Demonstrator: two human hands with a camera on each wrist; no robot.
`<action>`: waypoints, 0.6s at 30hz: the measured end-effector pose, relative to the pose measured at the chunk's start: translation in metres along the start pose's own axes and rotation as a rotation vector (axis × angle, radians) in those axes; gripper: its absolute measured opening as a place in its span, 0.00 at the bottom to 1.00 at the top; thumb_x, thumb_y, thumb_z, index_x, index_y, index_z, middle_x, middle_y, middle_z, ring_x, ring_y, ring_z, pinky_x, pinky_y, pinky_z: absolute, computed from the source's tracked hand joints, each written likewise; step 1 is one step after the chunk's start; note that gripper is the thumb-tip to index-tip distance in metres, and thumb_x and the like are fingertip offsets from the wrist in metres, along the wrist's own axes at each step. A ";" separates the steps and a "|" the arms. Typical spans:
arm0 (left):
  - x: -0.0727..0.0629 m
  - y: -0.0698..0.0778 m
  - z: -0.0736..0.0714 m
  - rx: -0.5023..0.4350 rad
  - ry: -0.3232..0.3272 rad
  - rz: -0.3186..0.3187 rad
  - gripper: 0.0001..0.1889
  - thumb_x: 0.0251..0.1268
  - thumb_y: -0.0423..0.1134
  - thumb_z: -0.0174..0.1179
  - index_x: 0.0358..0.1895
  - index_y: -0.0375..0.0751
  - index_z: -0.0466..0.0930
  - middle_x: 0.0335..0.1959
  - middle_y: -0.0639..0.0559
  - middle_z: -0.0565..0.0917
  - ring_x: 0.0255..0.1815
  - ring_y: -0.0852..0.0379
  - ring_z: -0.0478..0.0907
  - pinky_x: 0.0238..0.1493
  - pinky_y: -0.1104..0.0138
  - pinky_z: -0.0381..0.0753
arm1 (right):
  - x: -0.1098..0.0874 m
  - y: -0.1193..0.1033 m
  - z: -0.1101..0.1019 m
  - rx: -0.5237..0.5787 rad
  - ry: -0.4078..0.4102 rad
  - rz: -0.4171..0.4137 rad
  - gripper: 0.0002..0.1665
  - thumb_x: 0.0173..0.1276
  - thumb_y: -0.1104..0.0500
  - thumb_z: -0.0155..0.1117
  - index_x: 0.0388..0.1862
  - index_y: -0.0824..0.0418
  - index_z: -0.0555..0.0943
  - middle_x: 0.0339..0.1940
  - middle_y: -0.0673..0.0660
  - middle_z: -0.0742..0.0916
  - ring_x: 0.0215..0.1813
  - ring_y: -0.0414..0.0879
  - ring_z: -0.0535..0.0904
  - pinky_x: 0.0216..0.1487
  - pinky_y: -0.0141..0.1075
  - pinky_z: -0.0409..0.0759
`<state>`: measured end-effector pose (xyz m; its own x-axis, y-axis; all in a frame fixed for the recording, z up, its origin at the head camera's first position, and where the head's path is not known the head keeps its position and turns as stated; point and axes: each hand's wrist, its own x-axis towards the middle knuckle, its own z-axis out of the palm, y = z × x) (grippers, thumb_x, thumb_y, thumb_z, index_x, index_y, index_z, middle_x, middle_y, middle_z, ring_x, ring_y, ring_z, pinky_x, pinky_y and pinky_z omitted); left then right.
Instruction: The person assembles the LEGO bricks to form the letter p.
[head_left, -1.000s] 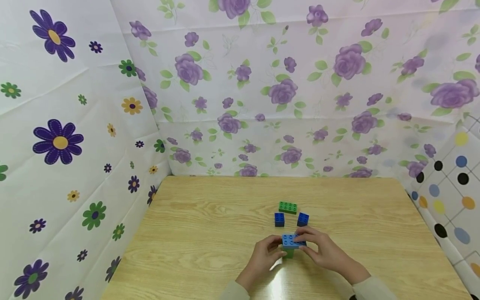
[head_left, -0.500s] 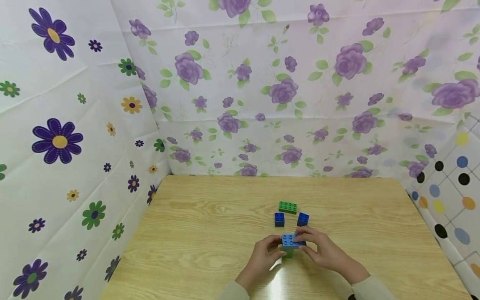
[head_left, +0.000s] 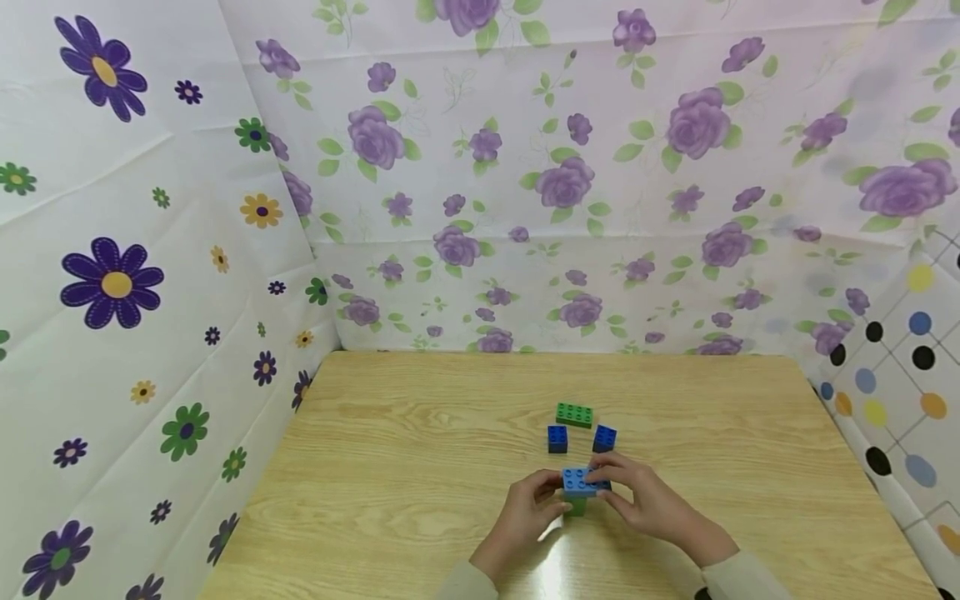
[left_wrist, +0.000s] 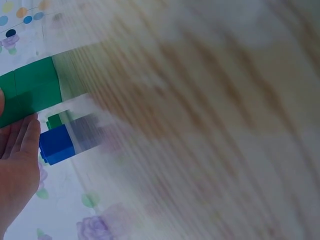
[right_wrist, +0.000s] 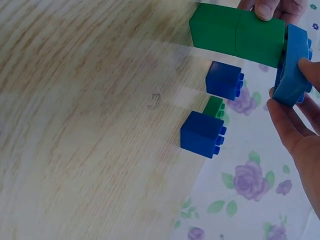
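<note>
A light blue brick (head_left: 576, 481) with studs on top sits across two stacked green bricks (right_wrist: 236, 33), its right part overhanging them. Thumb and fingers of my left hand (head_left: 527, 508) grip the green stack from the left. My right hand (head_left: 648, 504) pinches the light blue brick from the right, thumb on the near edge and fingers on the far side. In the right wrist view the light blue brick looks slightly tilted against the upper green brick, with a narrow gap at one end. The left wrist view shows the fingers (left_wrist: 24, 137) beside the green bricks.
Beyond the hands stand two dark blue bricks, one on the left (head_left: 557, 439) and one on the right (head_left: 605, 438). A long green brick (head_left: 574, 415) lies just behind them. The wooden table (head_left: 420, 467) meets flowered cloth (head_left: 480, 283) at its back.
</note>
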<state>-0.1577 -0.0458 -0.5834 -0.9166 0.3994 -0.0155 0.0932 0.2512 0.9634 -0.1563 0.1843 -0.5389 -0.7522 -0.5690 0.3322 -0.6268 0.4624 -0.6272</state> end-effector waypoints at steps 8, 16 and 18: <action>0.002 -0.003 0.000 0.013 -0.010 0.018 0.18 0.62 0.33 0.64 0.56 0.47 0.78 0.53 0.57 0.81 0.58 0.59 0.76 0.61 0.71 0.74 | 0.001 -0.003 0.004 -0.101 0.027 0.012 0.21 0.60 0.67 0.70 0.52 0.53 0.81 0.55 0.54 0.81 0.56 0.55 0.78 0.50 0.48 0.83; 0.002 -0.003 -0.001 0.022 -0.015 0.035 0.18 0.63 0.33 0.64 0.57 0.47 0.78 0.53 0.57 0.81 0.58 0.61 0.76 0.62 0.71 0.73 | 0.003 -0.002 0.011 -0.202 0.078 -0.085 0.21 0.58 0.65 0.72 0.52 0.55 0.84 0.50 0.53 0.82 0.47 0.47 0.80 0.41 0.37 0.85; 0.002 -0.002 -0.001 0.023 -0.013 0.040 0.18 0.63 0.32 0.64 0.56 0.46 0.78 0.53 0.57 0.81 0.58 0.60 0.76 0.62 0.71 0.74 | 0.003 -0.002 0.012 -0.217 0.093 -0.097 0.22 0.57 0.66 0.73 0.52 0.55 0.84 0.49 0.54 0.82 0.47 0.48 0.81 0.41 0.38 0.85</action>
<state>-0.1601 -0.0466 -0.5852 -0.9071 0.4205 0.0190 0.1384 0.2554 0.9569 -0.1548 0.1734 -0.5453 -0.6957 -0.5573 0.4532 -0.7182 0.5495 -0.4269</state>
